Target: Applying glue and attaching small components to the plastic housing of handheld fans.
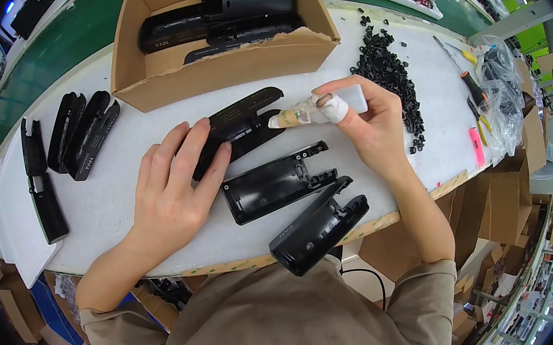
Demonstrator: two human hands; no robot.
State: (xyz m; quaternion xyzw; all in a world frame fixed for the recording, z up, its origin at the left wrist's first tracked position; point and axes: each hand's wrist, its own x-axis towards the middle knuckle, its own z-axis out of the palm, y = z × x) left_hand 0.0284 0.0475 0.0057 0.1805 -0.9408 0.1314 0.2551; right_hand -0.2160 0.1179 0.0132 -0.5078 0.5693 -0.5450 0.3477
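- The left hand (178, 179) is narrowly clasping a black shell (233, 121), which is lying at ten o'clock of the view's centre.
- The right hand (381, 126) is gripping a white bottle (353, 99) — its taped nozzle (293, 116) is pointing toward eight o'clock, near the shell's forked end.
- A carton (247, 68) is standing at twelve.
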